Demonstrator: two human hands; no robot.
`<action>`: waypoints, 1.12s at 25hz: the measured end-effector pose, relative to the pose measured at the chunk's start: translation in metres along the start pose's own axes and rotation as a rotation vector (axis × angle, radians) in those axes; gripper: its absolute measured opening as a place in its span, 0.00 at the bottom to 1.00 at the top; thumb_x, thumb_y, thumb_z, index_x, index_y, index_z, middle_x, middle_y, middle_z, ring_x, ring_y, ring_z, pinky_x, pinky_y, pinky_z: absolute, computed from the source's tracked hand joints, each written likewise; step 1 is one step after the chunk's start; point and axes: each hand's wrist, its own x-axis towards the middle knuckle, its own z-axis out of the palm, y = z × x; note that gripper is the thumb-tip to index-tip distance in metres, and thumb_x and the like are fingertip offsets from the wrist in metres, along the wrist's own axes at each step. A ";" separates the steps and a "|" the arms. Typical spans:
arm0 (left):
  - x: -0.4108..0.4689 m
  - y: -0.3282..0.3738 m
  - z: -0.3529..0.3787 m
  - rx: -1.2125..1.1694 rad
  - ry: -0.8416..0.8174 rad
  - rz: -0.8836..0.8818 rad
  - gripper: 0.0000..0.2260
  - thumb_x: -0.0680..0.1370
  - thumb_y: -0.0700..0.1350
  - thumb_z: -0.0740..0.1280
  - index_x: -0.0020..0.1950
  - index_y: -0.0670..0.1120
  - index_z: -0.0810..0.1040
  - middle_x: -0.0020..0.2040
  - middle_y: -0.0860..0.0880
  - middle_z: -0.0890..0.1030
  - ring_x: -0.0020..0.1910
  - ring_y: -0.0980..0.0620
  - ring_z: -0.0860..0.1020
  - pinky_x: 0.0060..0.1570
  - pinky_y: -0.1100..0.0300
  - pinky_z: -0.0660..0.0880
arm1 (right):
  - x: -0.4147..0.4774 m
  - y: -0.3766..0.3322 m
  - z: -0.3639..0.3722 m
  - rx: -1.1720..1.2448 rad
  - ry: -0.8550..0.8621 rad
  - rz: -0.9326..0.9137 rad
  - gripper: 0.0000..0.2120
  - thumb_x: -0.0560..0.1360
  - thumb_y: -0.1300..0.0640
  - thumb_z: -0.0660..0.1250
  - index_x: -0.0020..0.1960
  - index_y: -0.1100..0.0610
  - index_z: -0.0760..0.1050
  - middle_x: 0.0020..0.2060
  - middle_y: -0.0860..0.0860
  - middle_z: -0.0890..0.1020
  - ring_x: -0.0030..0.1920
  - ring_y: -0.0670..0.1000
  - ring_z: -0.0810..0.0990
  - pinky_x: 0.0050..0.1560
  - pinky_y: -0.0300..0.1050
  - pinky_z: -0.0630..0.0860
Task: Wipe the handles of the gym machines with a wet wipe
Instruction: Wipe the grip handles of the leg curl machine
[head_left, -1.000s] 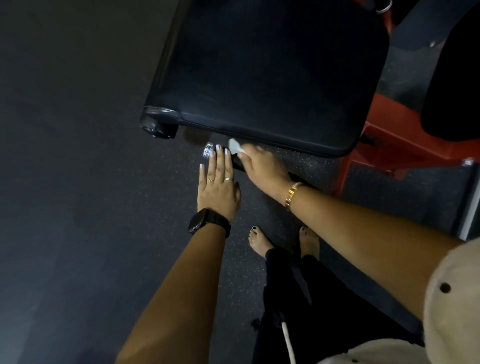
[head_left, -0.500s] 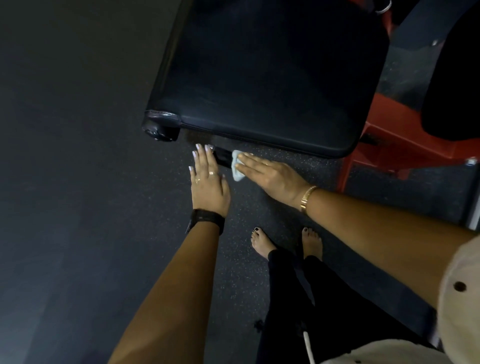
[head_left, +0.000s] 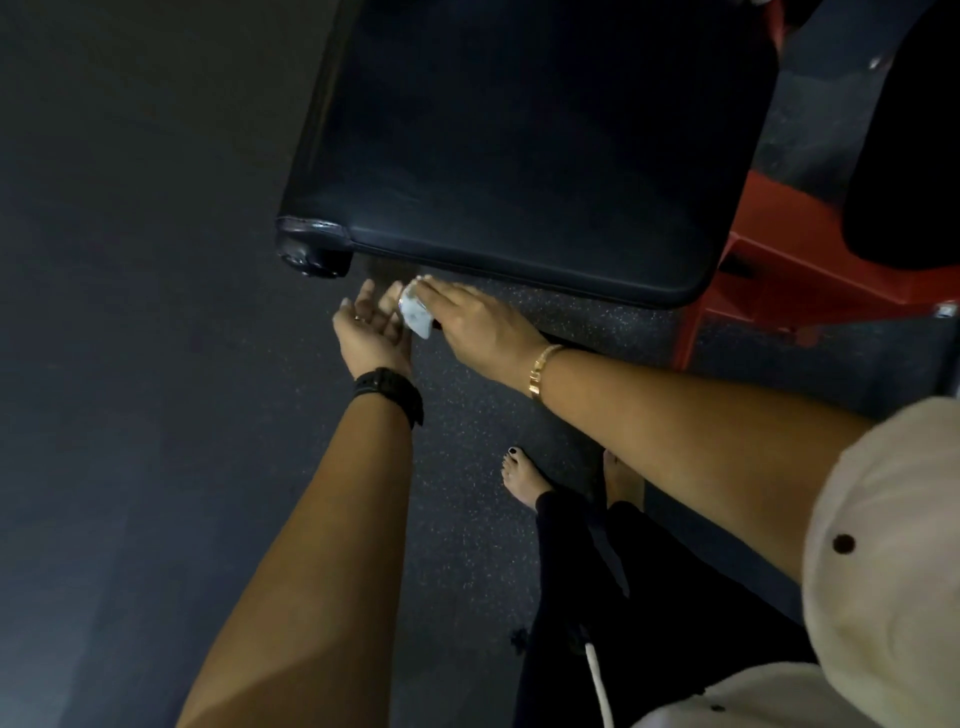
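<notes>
A pale wet wipe (head_left: 415, 310) sits under the fingers of my right hand (head_left: 475, 325), pressed onto a dark handle below the front edge of the black padded seat (head_left: 519, 145). The handle itself is almost wholly hidden by both hands. My left hand (head_left: 370, 328) is turned palm up just left of the wipe, fingers apart, its fingertips touching the wipe's edge; a black watch is on that wrist and a gold bracelet on the right wrist.
The red machine frame (head_left: 769, 270) stands right of the seat, with another black pad (head_left: 909, 156) at the far right. Dark speckled rubber floor (head_left: 156, 364) stretches to the left. My bare feet (head_left: 524, 480) stand below the hands.
My left hand has turned from palm down to palm up beside the wipe. My right hand with the wipe has slid left along the handle, covering the metal end cap seen earlier.
</notes>
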 end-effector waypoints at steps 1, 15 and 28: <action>0.000 0.000 0.001 -0.057 0.010 -0.015 0.19 0.83 0.51 0.51 0.63 0.43 0.74 0.51 0.44 0.82 0.52 0.46 0.80 0.51 0.55 0.77 | 0.013 -0.006 -0.002 0.008 -0.042 0.030 0.23 0.77 0.66 0.58 0.72 0.60 0.64 0.70 0.57 0.69 0.67 0.59 0.70 0.62 0.54 0.73; -0.002 -0.028 0.000 1.203 -0.130 0.789 0.23 0.83 0.48 0.52 0.77 0.44 0.57 0.78 0.45 0.57 0.77 0.45 0.53 0.74 0.52 0.46 | -0.035 0.056 -0.006 -0.223 0.051 -0.474 0.16 0.77 0.66 0.56 0.62 0.65 0.75 0.66 0.61 0.73 0.67 0.59 0.72 0.52 0.54 0.80; -0.034 -0.063 -0.016 2.008 -0.372 1.049 0.27 0.80 0.59 0.36 0.77 0.49 0.45 0.78 0.50 0.46 0.76 0.51 0.40 0.74 0.50 0.37 | -0.112 0.082 -0.010 -0.290 0.014 -0.296 0.30 0.71 0.75 0.59 0.71 0.62 0.67 0.72 0.57 0.66 0.72 0.56 0.65 0.51 0.47 0.81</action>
